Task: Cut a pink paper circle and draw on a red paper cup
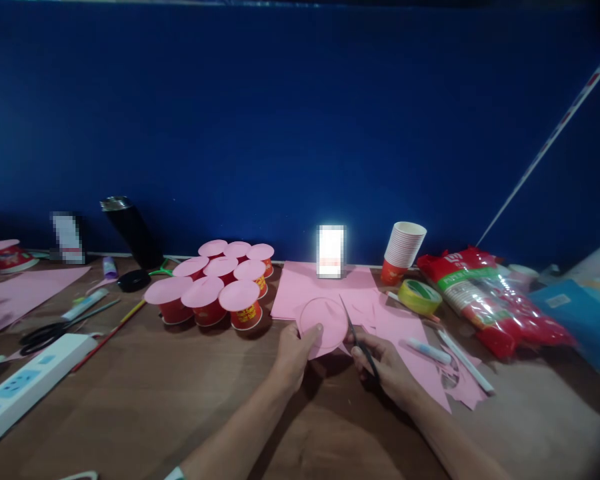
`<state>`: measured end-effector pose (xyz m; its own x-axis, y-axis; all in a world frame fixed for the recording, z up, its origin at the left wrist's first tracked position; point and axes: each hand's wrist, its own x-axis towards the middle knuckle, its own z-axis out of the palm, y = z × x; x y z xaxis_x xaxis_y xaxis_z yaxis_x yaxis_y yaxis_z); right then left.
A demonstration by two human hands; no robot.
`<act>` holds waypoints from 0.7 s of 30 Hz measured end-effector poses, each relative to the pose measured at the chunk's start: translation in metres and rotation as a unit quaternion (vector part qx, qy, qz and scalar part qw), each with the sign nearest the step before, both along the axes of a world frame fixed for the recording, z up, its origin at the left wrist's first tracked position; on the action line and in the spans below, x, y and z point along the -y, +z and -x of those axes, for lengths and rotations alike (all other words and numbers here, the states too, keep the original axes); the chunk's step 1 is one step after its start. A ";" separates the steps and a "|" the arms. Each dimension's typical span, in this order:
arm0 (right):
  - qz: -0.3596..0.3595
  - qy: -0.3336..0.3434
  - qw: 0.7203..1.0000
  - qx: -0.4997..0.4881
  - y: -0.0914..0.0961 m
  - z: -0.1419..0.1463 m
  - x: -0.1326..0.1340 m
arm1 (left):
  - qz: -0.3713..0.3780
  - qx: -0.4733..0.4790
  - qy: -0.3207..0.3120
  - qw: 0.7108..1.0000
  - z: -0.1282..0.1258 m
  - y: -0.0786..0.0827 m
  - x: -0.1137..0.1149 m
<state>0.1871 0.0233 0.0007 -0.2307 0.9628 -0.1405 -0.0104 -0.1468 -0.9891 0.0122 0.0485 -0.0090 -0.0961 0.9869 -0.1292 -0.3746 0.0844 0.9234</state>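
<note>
My left hand [296, 353] is closed on a piece of pink paper [325, 321] with a circle drawn on it, thumb on top. In my right hand [380, 363] is a pair of scissors [353, 323], its blades pointing up and away at the right edge of the drawn circle. Whether the blades are parted I cannot tell. Beyond both hands lies a stack of pink paper sheets [295, 287]. To the right, pink paper scraps [405, 333] spread over the table.
Several red paper cups topped with pink discs [203, 292] stand left. A lit phone [331, 251] leans at the back. Right are stacked cups [405, 247], yellow tape [420, 297], a marker [429, 351] and a red package [480, 293]. A power strip [55, 367] lies left.
</note>
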 end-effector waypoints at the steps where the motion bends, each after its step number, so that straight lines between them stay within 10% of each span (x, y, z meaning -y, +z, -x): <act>1: 0.000 0.002 1.000 -0.002 0.000 0.000 0.000 | 0.001 0.001 0.001 1.000 0.000 0.001 0.000; 21: -0.008 -0.009 1.000 0.028 0.000 0.000 0.000 | 0.009 0.009 0.000 1.000 0.001 0.001 -0.002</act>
